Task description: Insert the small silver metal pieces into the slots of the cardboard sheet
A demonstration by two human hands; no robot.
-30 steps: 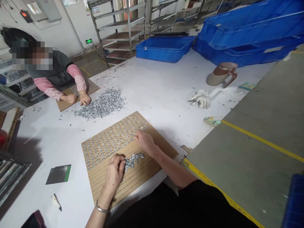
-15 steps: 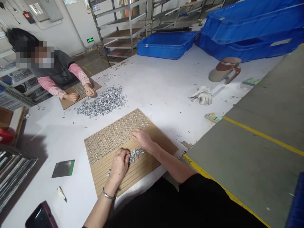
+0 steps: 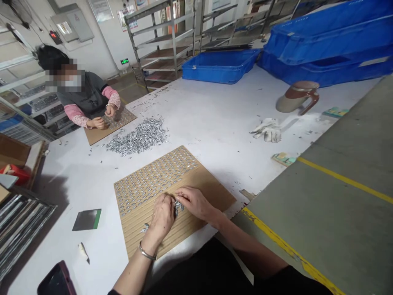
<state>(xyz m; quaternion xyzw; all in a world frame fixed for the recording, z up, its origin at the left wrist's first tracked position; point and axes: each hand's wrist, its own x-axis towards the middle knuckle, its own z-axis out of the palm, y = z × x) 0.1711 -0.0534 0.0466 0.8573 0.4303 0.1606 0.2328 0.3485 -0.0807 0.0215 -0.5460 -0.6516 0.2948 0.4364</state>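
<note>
Now meeting at the middle of the slotted brown board (image 3: pixel 196 180): left hand (image 3: pixel 164 215) and right hand (image 3: pixel 196 201), drawn closer together than half a second back, when the right one lay further up the rows at 12 o'clock. Shrunk too, the loose cluster of small silvery metal pieces (image 3: pixel 178 206) between them, now a tight clump at the fingertips. Fingers of both hands curled and pressed onto that clump, seemingly nipping single pieces, though exact pinch cannot be told. Far rows of the board already filled with shiny pieces, near rows bare; probably a sign of steady row-by-row filling, with roughly half left.

White desk (image 3: pixel 221 123) scattered with stray pieces. At 11 o'clock a large heap of the same metal pieces (image 3: pixel 138 137), and beyond it a co-worker's hands (image 3: pixel 104 116) on a second board (image 3: pixel 118 121). At 2 o'clock crumpled white gloves (image 3: pixel 267 130) and a tipped brown jug (image 3: pixel 296 96). At 9 o'clock a dark green-edged card (image 3: pixel 87 219); a phone (image 3: pixel 57 280) at 7. Further off, blue crates (image 3: pixel 219 65), metal shelving (image 3: pixel 166 45), grey floor with a yellow line (image 3: pixel 344 182)
</note>
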